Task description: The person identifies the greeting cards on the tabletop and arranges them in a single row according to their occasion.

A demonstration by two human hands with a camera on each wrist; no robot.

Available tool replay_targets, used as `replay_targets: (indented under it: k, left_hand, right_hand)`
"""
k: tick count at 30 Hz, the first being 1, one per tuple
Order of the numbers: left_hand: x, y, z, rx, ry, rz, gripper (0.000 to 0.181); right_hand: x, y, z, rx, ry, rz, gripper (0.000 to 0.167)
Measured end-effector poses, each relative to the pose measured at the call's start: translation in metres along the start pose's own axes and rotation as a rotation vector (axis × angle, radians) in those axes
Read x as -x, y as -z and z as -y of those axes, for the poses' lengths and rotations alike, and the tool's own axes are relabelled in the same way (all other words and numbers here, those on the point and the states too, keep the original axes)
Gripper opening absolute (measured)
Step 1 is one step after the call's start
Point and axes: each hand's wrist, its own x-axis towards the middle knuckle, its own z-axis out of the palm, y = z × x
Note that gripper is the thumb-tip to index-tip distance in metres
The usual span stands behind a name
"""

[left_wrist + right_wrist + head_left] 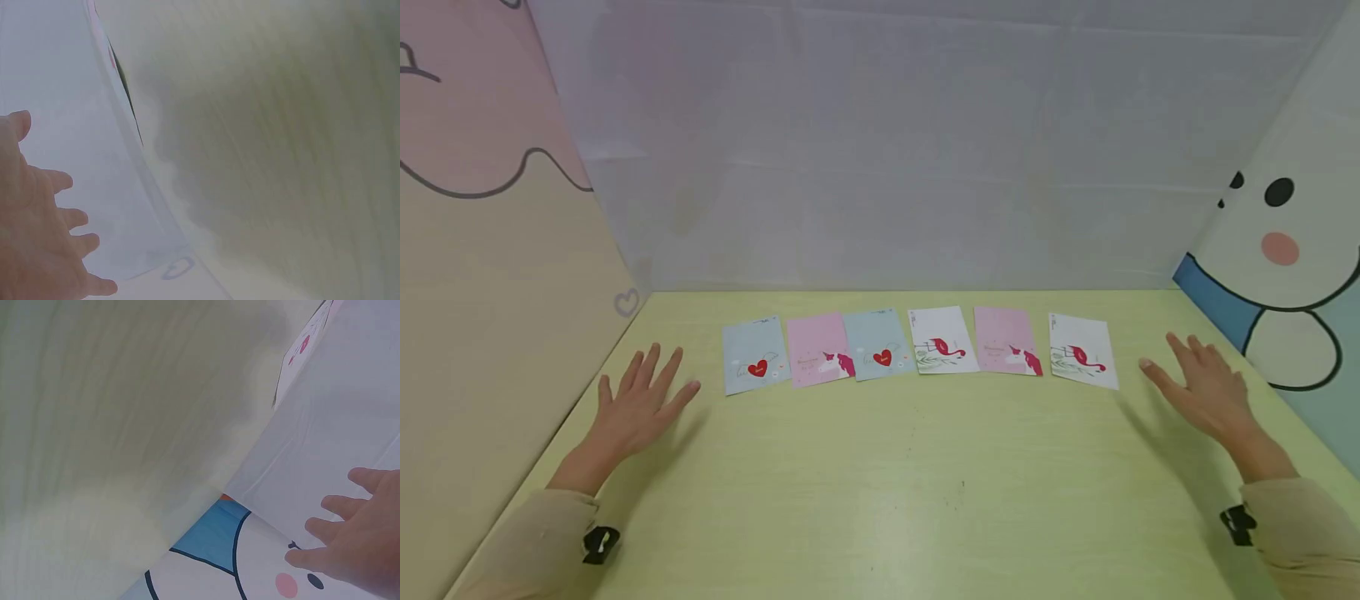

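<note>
Several printed cards lie in a row across the far part of the table. From the left come a blue heart card, a pink unicorn card, a second blue heart card, a white flamingo card, another pink unicorn card and another white flamingo card. My left hand hovers left of the row with fingers spread, holding nothing. Right of the row, my right hand is likewise raised, fingers extended and nothing in it. Each hand casts a shadow on the tabletop.
The pale wooden table meets a light cloth backdrop behind the cards. A pink and cream printed panel stands on the left, and a cartoon-printed panel on the right. Black wrist straps show at both sleeves.
</note>
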Motion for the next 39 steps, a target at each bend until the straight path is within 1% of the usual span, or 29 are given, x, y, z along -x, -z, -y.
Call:
replay_targets:
  k: [3, 5, 8, 11, 15, 18, 22, 24, 25, 27, 28, 29, 30, 31, 32, 33, 34, 36, 37, 39]
  left_hand:
    - [-0.002, -0.002, 0.001, 0.041, -0.013, -0.031, 0.067]
    - [-0.003, -0.002, 0.001, 0.110, -0.020, -0.051, 0.066]
    - [-0.005, -0.001, 0.000, 0.255, -0.024, -0.067, 0.065]
    - [-0.005, 0.002, -0.003, 0.398, -0.007, -0.074, 0.066]
    - [-0.002, 0.005, -0.008, 0.543, 0.036, -0.074, 0.065]
    - [0.000, 0.006, -0.013, 0.670, 0.062, -0.058, 0.066]
    - [-0.001, 0.000, -0.013, 0.882, 0.079, -0.052, 0.068]
    - [-0.004, -0.007, -0.009, 0.990, 0.089, -0.057, 0.067]
    - [-0.006, -0.012, -0.007, 1.049, 0.103, -0.064, 0.065]
    - [-0.008, -0.019, -0.004, 1.135, 0.114, -0.062, 0.063]
    - [-0.009, -0.020, -0.004, 1.158, 0.125, -0.051, 0.064]
    - [-0.008, -0.020, -0.007, 1.180, 0.134, -0.043, 0.065]
    - [-0.007, -0.018, -0.011, 1.181, 0.142, -0.025, 0.066]
    - [-0.006, -0.016, -0.015, 1.202, 0.162, -0.017, 0.067]
    - [-0.005, -0.012, -0.021, 1.206, 0.170, 0.004, 0.069]
    - [-0.004, -0.011, -0.026, 1.231, 0.184, 0.014, 0.069]
    - [-0.002, -0.006, -0.033, 1.232, 0.197, 0.033, 0.071]
    - [-0.001, -0.004, -0.040, 1.275, 0.212, 0.050, 0.069]
    - [-0.001, -0.003, -0.043, 1.298, 0.214, 0.060, 0.068]
    - [-0.001, -0.004, -0.047, 1.323, 0.216, 0.076, 0.066]
  right_hand:
    - [0.000, 0.000, 0.001, -0.098, 0.011, -0.004, 0.069]
    - [0.000, 0.000, 0.001, -0.203, 0.000, 0.000, 0.067]
    - [0.001, 0.001, 0.003, -0.391, -0.053, 0.020, 0.066]
    - [0.002, 0.001, 0.004, -0.575, -0.117, 0.031, 0.067]
    - [0.004, -0.002, 0.005, -0.793, -0.157, 0.001, 0.066]
    - [0.004, -0.006, 0.005, -1.011, -0.178, -0.020, 0.064]
    - [0.004, -0.009, 0.007, -1.322, -0.210, -0.019, 0.062]
    - [0.003, -0.010, 0.009, -1.428, -0.227, -0.017, 0.060]
    - [0.003, -0.010, 0.010, -1.465, -0.237, -0.019, 0.059]
    - [0.003, -0.011, 0.012, -1.537, -0.260, -0.018, 0.054]
    - [0.002, -0.012, 0.013, -1.563, -0.269, -0.013, 0.054]
    - [0.002, -0.012, 0.014, -1.581, -0.273, -0.003, 0.055]
    - [0.002, -0.013, 0.015, -1.596, -0.279, 0.006, 0.054]
    - [0.003, -0.014, 0.017, -1.607, -0.285, 0.016, 0.057]
    - [0.003, -0.014, 0.018, -1.626, -0.288, 0.029, 0.058]
    - [0.003, -0.015, 0.019, -1.642, -0.292, 0.040, 0.059]
    - [0.003, -0.015, 0.020, -1.654, -0.296, 0.052, 0.062]
    - [0.004, -0.016, 0.023, -1.676, -0.297, 0.073, 0.063]
    - [0.004, -0.017, 0.024, -1.692, -0.297, 0.083, 0.062]
    - [0.004, -0.019, 0.026, -1.732, -0.288, 0.104, 0.056]
